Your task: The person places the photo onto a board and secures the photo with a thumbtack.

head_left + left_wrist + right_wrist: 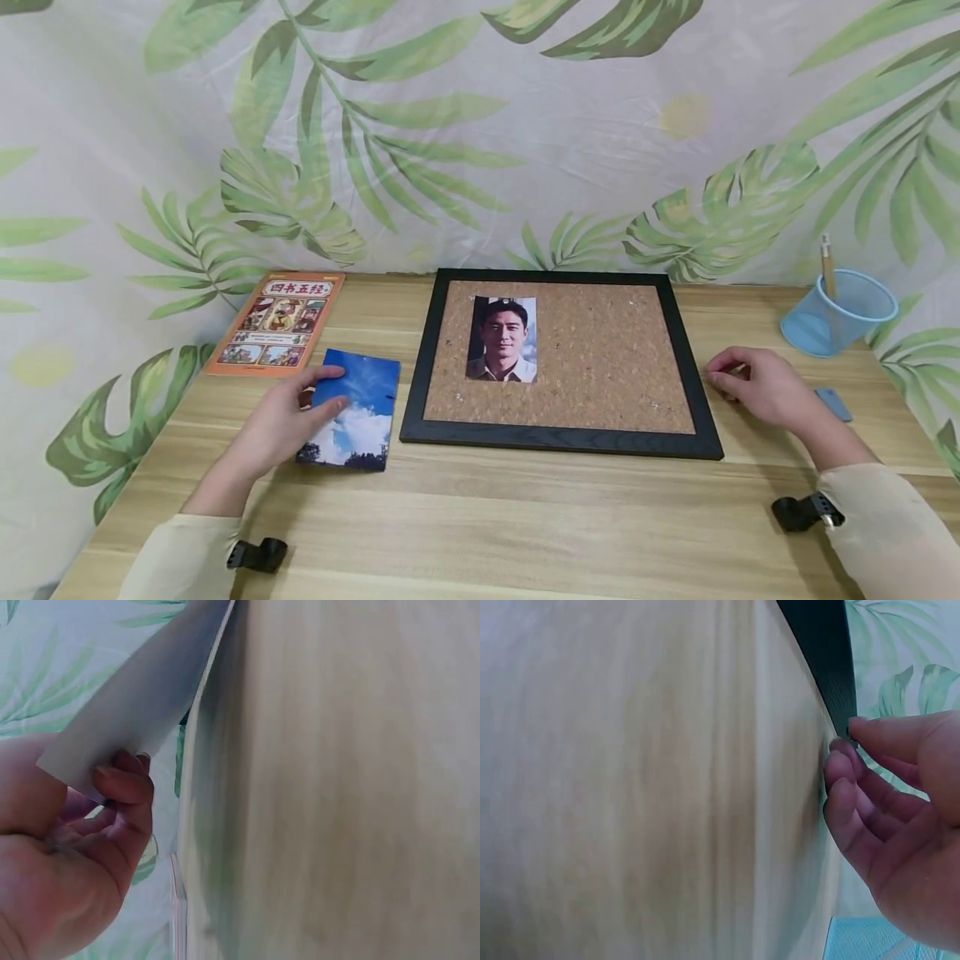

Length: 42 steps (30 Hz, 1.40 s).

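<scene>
My left hand [281, 421] holds a sky photo [356, 412] by its left side, thumb and index finger on its face. In the left wrist view other fingers [124, 784] curl against its pale back, and that edge is raised off the table. To its right lies a black-framed corkboard [592, 358] with a portrait photo [502, 340] on its left part. Beside the board's right edge rests my right hand [765, 387], its fingers loosely bent. The fingertips [840, 750] are close to the black frame; whether they touch it is unclear. I see nothing held there.
Several small clear pins dot the cork, one of them a pin [654, 404] at lower right. An orange book [277, 325] lies back left. At back right a blue mesh cup [840, 312] holds a pencil [827, 267]. A small blue-grey piece [834, 404] lies behind my right wrist.
</scene>
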Each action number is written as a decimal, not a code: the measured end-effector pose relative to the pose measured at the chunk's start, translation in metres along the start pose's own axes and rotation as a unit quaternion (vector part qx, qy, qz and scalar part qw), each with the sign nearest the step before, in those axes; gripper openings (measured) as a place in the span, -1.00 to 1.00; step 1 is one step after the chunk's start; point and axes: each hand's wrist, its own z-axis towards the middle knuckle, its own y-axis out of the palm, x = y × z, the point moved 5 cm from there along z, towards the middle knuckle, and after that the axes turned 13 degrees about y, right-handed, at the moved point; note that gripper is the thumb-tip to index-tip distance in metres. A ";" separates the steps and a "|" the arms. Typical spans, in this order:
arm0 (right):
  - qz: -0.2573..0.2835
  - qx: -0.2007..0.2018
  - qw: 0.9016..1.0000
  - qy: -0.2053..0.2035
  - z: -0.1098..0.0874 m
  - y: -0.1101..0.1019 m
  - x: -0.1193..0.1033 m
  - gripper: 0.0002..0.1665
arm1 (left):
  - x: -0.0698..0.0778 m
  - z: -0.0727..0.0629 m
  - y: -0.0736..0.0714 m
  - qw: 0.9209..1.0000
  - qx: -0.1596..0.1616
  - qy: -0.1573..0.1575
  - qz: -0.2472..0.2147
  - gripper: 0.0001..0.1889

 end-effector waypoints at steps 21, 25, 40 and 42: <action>0.051 0.044 0.998 0.000 -0.019 -0.015 0.003 -0.72 | 0.062 0.054 0.040 0.980 -0.001 0.044 -0.192 -0.35; 0.054 0.059 0.997 -0.016 -0.022 -0.019 0.000 -0.75 | 0.080 0.073 0.060 0.974 -0.022 0.057 -0.217 -0.31; 0.069 0.080 0.994 -0.039 -0.021 -0.023 -0.014 -0.78 | 0.142 0.135 0.123 0.972 -0.019 0.075 -0.222 -0.30; 0.070 0.077 0.994 -0.040 -0.018 -0.022 -0.017 -0.78 | 0.149 0.144 0.133 0.971 -0.019 0.069 -0.229 -0.31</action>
